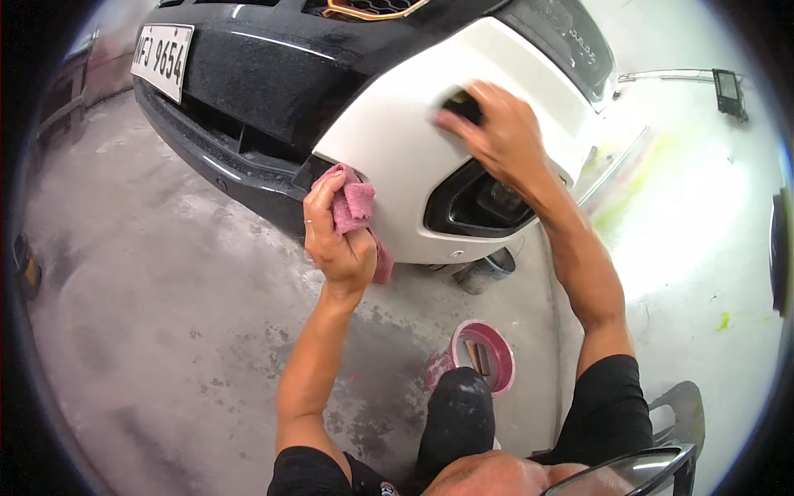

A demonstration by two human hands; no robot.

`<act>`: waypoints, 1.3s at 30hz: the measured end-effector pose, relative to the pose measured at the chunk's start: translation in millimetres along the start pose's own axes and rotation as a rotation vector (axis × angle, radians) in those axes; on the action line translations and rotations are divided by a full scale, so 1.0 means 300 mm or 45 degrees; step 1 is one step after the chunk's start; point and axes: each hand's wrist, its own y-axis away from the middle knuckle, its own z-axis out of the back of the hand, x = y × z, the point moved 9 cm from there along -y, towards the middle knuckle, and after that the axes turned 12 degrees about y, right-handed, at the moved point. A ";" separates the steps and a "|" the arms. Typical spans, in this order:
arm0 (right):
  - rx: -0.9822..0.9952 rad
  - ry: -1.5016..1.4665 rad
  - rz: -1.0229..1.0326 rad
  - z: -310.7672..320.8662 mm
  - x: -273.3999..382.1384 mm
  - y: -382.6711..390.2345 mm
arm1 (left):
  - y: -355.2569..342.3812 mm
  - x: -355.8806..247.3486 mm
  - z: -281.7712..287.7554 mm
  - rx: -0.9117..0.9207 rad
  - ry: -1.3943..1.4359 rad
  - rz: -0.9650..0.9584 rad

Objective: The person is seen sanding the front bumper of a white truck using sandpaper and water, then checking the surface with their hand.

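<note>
My right hand [509, 136] is closed around a small dark pad [465, 106], blurred by motion, which it holds against the white bumper corner [397, 103] of a car. Above a black-framed lamp recess [480, 202] is where that hand works. My left hand [337, 248] grips a folded pink cloth [353, 202] at the left edge of the white panel, where it meets the black bumper section [227, 165]. One end of the cloth hangs down beside the wrist. How far the fingers wrap the pad is partly hidden.
A pink bucket [509, 364] with brown block-like pieces inside stands on the concrete floor [165, 331] by my black-clad knee [457, 413]. Under the bumper sits a dark bucket [488, 277]. The pale wall [703, 248] at right carries yellow-green paint smears.
</note>
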 end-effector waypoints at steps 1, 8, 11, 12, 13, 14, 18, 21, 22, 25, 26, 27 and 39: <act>0.023 -0.030 -0.058 -0.003 -0.056 0.072 | -0.013 -0.007 0.004 0.005 -0.012 0.001; -0.096 0.014 0.157 -0.030 0.131 -0.139 | -0.022 -0.050 0.005 -0.050 0.104 -0.004; -0.021 0.051 0.040 0.008 0.023 -0.016 | -0.039 -0.089 0.006 0.037 0.079 -0.054; -0.027 0.060 0.045 0.012 -0.003 0.023 | -0.044 -0.090 0.002 0.032 0.087 -0.062; -0.056 -0.014 0.021 0.018 -0.031 0.055 | -0.041 -0.093 -0.002 0.013 0.125 -0.071; -0.084 -0.087 -0.003 0.021 -0.064 0.073 | -0.041 -0.094 -0.011 -0.005 0.163 -0.078; -0.178 0.131 0.200 -0.025 0.113 -0.145 | -0.012 -0.091 -0.054 -0.033 0.194 -0.024; -0.088 0.135 0.112 -0.012 0.096 -0.095 | -0.003 -0.129 -0.067 0.128 0.139 -0.143; -0.091 0.133 0.120 -0.007 0.063 -0.028 | -0.010 -0.130 -0.059 0.121 0.135 -0.147; -0.149 0.028 0.042 0.041 -0.043 0.097 | -0.044 -0.136 -0.069 0.095 0.125 -0.132; -0.107 0.040 -0.003 0.003 -0.055 0.072 | -0.059 -0.130 -0.057 0.023 0.150 -0.108; -0.057 0.058 -0.057 -0.017 -0.035 0.034 | -0.060 -0.126 -0.048 -0.044 0.183 -0.075; -0.139 0.099 0.062 -0.020 0.029 -0.041 | -0.040 -0.112 -0.035 0.004 0.198 -0.055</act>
